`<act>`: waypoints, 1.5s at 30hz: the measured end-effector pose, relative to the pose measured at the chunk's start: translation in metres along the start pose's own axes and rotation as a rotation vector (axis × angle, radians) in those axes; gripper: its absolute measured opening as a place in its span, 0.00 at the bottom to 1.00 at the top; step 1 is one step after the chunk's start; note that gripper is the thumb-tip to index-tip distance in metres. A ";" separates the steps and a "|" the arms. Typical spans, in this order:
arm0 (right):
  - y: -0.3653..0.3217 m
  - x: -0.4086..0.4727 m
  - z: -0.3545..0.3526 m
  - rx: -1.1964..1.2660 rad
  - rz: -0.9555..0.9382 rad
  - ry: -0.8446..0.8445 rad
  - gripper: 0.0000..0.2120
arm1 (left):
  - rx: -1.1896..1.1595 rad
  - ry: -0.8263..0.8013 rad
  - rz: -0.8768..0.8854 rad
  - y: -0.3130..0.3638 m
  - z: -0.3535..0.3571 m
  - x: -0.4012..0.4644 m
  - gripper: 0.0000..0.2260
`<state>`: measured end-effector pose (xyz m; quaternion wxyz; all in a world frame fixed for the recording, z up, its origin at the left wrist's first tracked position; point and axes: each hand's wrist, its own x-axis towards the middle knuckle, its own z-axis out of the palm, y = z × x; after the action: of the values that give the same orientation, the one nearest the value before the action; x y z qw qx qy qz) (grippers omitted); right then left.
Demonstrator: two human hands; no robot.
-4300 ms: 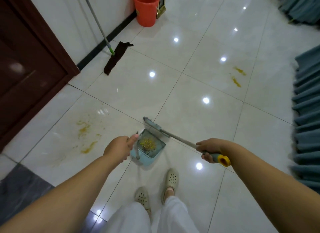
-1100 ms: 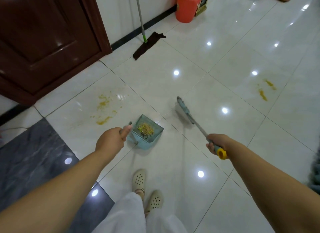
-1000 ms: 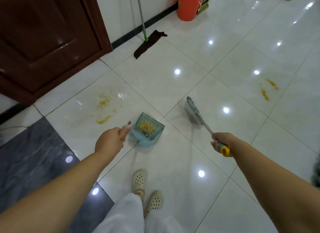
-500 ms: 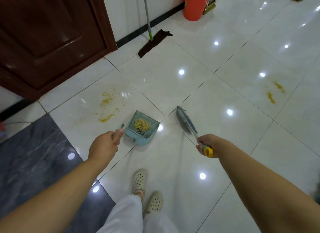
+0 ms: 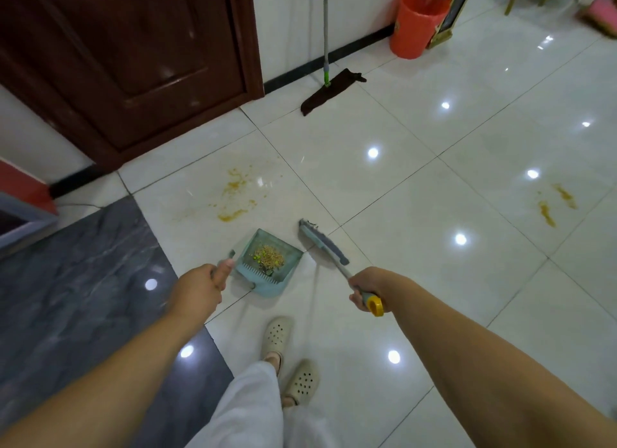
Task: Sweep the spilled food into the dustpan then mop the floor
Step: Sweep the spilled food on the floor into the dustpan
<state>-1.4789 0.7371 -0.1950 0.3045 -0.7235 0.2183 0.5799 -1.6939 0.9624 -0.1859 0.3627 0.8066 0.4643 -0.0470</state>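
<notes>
My left hand [image 5: 200, 289] grips the handle of a light blue dustpan [image 5: 268, 263] that holds a pile of yellowish food crumbs [image 5: 267, 258]. My right hand [image 5: 367, 285] grips the grey handle of a broom [image 5: 323, 242], whose head sits just right of the dustpan. Yellow food smears [image 5: 233, 194] lie on the white tile beyond the dustpan, and two more streaks [image 5: 551, 204] mark the floor at the far right. A mop [image 5: 330, 87] with a dark cloth head leans against the wall at the back.
A dark wooden door [image 5: 133, 64] stands at the back left. An orange bucket [image 5: 417, 22] sits by the wall at the back right. Dark grey tile [image 5: 83, 280] covers the floor to the left. My feet in cream clogs [image 5: 287, 357] stand below the dustpan.
I have turned left toward the door and the near smears. The broom head swung in from the right and now sits close beside the dustpan. Both grips are unchanged.
</notes>
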 end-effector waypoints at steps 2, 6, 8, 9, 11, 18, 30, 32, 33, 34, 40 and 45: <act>0.004 0.000 0.007 -0.082 0.012 -0.006 0.09 | 0.011 -0.005 -0.007 -0.006 -0.004 -0.007 0.27; 0.016 -0.001 0.016 -0.216 0.038 0.039 0.10 | 0.030 -0.023 -0.017 -0.013 -0.014 -0.015 0.26; 0.022 -0.002 0.015 -0.238 0.054 0.056 0.10 | 0.044 -0.037 -0.009 -0.015 -0.017 -0.016 0.26; 0.024 -0.003 0.014 -0.241 0.062 0.064 0.10 | 0.051 -0.045 0.001 -0.016 -0.019 -0.016 0.26; 0.024 -0.008 0.009 -0.218 0.076 0.076 0.10 | 0.071 -0.069 0.019 -0.017 -0.022 -0.014 0.26; 0.020 -0.004 -0.011 -0.043 0.070 0.095 0.11 | 0.110 -0.156 0.048 -0.022 -0.032 0.007 0.27; 0.020 0.000 0.062 -0.049 0.052 0.029 0.15 | 0.189 -0.253 0.098 -0.032 -0.037 0.047 0.26; 0.026 -0.017 0.067 -0.058 0.060 -0.024 0.17 | 0.173 -0.268 0.102 -0.032 -0.040 0.049 0.26; 0.028 -0.026 0.065 -0.055 0.061 -0.052 0.18 | 0.165 -0.275 0.102 -0.032 -0.042 0.050 0.27; 0.030 -0.035 0.064 -0.053 0.060 -0.070 0.18 | 0.158 -0.284 0.101 -0.032 -0.043 0.050 0.27; 0.042 -0.060 0.069 -0.073 0.042 -0.046 0.17 | 0.161 -0.321 0.116 -0.040 -0.051 0.047 0.29; 0.028 -0.046 0.078 -0.058 -0.002 0.038 0.12 | 0.215 -0.295 0.140 -0.053 -0.065 0.047 0.29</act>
<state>-1.5636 0.7693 -0.1669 0.2800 -0.7430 0.2064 0.5719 -1.7261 1.0529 -0.1860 0.3411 0.8555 0.3409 -0.1886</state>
